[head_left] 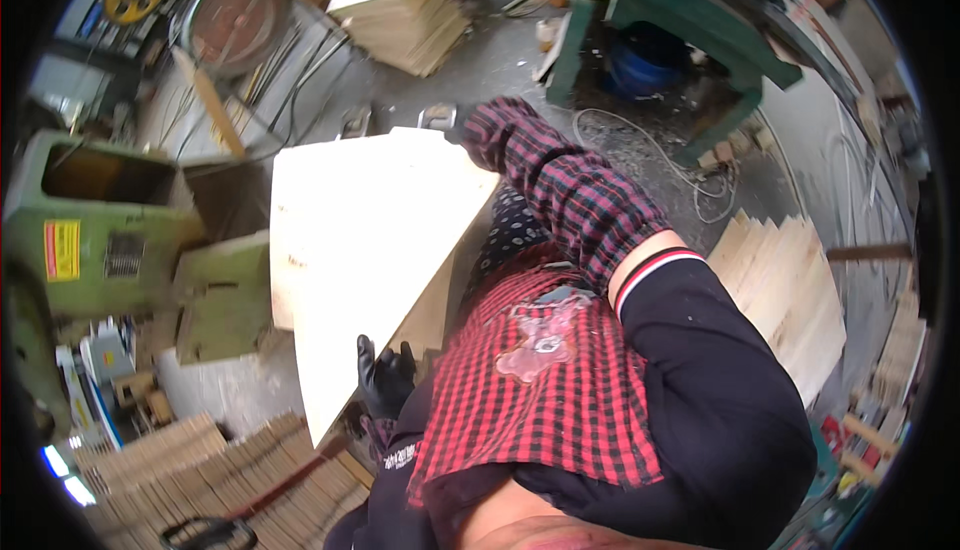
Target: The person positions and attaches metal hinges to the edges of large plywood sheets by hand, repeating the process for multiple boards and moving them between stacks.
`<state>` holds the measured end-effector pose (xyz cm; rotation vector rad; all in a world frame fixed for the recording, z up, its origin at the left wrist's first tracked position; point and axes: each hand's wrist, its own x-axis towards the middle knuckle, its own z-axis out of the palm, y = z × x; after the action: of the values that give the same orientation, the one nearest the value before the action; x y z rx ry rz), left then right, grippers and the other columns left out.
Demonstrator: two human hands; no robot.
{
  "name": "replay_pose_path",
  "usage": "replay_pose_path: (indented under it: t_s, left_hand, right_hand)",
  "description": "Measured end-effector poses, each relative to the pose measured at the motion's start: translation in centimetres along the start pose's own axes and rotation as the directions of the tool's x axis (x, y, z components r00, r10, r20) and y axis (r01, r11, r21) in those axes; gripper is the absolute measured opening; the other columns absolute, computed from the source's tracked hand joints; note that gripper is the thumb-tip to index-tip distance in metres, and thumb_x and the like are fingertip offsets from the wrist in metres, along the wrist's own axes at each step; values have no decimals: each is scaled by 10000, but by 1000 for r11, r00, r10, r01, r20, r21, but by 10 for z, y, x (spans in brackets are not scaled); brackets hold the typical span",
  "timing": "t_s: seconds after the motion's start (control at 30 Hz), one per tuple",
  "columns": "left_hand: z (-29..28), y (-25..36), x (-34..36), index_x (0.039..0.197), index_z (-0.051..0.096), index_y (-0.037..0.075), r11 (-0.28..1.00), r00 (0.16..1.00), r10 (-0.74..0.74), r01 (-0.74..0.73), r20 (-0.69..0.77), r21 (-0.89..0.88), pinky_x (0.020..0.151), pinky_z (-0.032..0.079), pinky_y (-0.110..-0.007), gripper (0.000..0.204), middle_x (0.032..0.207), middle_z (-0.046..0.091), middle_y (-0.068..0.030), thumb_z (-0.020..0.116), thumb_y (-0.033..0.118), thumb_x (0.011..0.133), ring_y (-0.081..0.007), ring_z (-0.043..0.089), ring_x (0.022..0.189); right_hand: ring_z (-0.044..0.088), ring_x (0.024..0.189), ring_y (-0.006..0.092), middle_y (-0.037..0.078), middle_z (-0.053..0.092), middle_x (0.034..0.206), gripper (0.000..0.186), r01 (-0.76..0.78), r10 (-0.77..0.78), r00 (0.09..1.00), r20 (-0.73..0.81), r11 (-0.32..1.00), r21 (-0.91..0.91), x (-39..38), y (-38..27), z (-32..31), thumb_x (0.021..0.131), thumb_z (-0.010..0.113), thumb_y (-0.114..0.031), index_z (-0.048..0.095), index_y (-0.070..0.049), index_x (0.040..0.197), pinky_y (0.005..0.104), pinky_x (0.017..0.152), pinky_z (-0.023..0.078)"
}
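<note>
One plywood sheet (365, 250), held by two hands: one black-gloved left hand (385, 378), right hand (462, 130) mostly hidden at the top edge. Three board stacks: top (400, 10), right (790, 295), lower left (200, 470). One green machine (95, 220). One green bench (690, 20). One blue bucket (645, 60).
</note>
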<state>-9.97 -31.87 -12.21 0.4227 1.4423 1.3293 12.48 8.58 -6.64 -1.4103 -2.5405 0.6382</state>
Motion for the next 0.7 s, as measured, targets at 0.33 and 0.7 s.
replay_pose_path:
  t_s: [0.33,0.7]
  left_hand:
    - [111,37,45,1352,354,30,940,928,-282,318,243,-121,887,463,-433,438,1323,436,-224,458,102,932,-338,531,1119]
    - [266,46,53,1290,463,15,943,669,-297,90,682,322,969,415,-322,439,1287,509,-110,576,164,893,-189,494,1175]
  right_hand:
    - [553,790,168,73,637,872,484,-601,698,715,-28,635,486,-288,180,-10,875,538,-439,623,13,1029,321,742,444]
    - [542,703,88,16,595,805,361,-184,892,200,-406,441,878,-505,94,-107,917,528,-340,631,4,951,263,662,452]
